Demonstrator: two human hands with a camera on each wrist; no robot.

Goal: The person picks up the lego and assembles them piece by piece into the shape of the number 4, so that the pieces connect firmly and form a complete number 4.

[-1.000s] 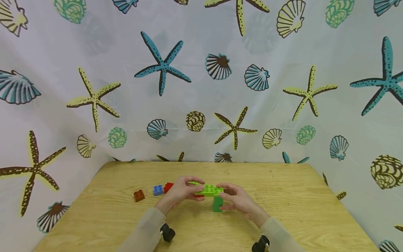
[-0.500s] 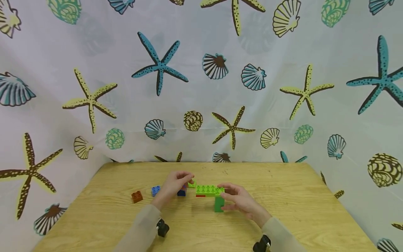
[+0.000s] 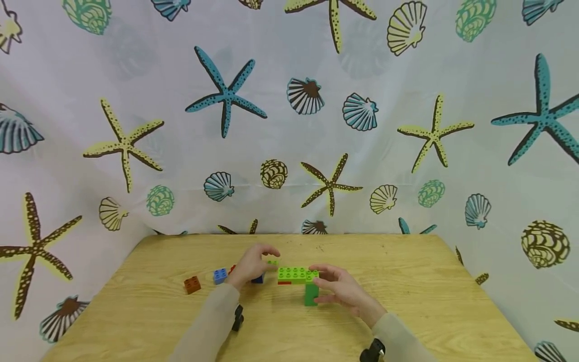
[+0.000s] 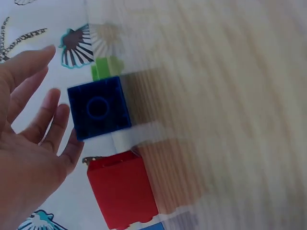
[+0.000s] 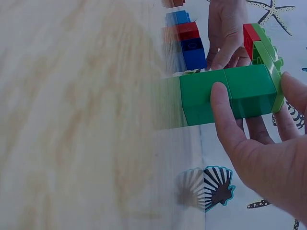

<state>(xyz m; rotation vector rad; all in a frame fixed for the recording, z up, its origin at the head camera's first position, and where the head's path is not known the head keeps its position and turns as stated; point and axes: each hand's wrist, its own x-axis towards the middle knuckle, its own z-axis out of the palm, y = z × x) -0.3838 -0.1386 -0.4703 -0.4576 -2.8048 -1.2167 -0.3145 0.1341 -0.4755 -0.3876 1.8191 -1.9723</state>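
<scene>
In the head view my right hand point(image 3: 346, 291) grips a green brick column point(image 3: 311, 295) topped by long lime-green bricks point(image 3: 291, 274). A red brick point(image 5: 248, 41) sits under the overhanging left end of the lime bricks. The right wrist view shows one finger along the face of the column and the others behind and at its top. Holding nothing, my left hand point(image 3: 250, 265) is close to a dark blue brick point(image 4: 99, 125), fingers spread and relaxed. Beside that brick stand a red brick point(image 4: 122, 191) and a small lime-green brick point(image 4: 101, 71).
Farther left on the wooden table point(image 3: 407, 281) lie a lighter blue brick point(image 3: 220, 275) and a brown-orange brick point(image 3: 192, 285). Behind the table's far edge hangs a white cloth point(image 3: 289, 136) printed with starfish and shells.
My left hand has gone left from the free end of the lime-green bricks to the dark blue brick, and its fingers have spread since half a second ago. The right hand keeps its grip.
</scene>
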